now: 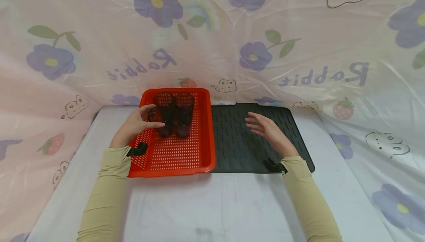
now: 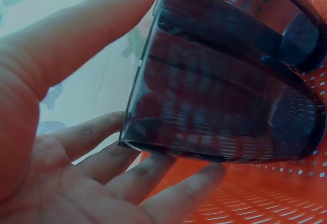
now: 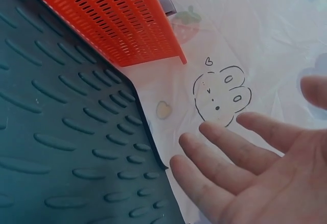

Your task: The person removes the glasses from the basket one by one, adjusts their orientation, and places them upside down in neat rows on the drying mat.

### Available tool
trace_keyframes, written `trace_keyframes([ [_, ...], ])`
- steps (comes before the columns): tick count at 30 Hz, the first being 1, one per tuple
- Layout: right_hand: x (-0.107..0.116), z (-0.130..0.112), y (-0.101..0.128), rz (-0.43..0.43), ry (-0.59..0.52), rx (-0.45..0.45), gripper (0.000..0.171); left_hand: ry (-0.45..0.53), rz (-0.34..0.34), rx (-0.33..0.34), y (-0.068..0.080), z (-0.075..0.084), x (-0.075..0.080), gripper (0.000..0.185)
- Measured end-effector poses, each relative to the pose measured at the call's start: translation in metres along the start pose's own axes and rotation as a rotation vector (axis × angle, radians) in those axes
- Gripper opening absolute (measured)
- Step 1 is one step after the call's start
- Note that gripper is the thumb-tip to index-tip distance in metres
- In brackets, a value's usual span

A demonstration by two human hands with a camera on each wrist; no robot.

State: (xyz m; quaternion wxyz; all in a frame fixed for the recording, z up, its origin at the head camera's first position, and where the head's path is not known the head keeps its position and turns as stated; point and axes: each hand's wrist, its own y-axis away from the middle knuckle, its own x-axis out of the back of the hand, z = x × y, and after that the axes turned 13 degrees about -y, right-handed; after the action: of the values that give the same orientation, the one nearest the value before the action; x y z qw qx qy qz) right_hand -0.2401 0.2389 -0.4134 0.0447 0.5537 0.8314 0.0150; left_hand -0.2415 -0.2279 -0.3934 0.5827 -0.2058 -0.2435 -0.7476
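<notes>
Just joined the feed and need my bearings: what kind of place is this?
Probably a makeshift tabletop work booth, not a real kitchen: a printed plastic sheet walls in a white table holding a red basket of dark cups and a ribbed drying mat.

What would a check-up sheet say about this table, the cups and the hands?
Surface: table under a pale cloth, with a dark ridged mat beside a red basket.
Job's things: four dark see-through cups standing close together in the basket.
Clutter: nothing seen.
Grippers: left hand curled round the near-left cup; right hand open over the mat, holding nothing.
Cables: nothing seen; a black strap on each wrist.
Surroundings: pink sheet with purple flowers, strawberries and "Rabbit" lettering hung on three sides.
</notes>
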Motion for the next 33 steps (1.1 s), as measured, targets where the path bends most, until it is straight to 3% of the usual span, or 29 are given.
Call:
trace_keyframes([
  [9, -0.004, -0.001, -0.004, -0.008, -0.065, -0.013, 0.059, 0.006, 0.008, -0.004, 0.001, 0.001, -0.001, 0.092],
  [15, -0.005, -0.003, -0.007, -0.026, -0.122, -0.021, 0.06, -0.029, 0.024, -0.018, -0.002, -0.001, -0.002, 0.093],
  [33, -0.006, 0.001, -0.013, -0.05, -0.157, -0.045, 0.063, -0.147, 0.081, -0.008, -0.003, 0.003, -0.006, 0.089],
])
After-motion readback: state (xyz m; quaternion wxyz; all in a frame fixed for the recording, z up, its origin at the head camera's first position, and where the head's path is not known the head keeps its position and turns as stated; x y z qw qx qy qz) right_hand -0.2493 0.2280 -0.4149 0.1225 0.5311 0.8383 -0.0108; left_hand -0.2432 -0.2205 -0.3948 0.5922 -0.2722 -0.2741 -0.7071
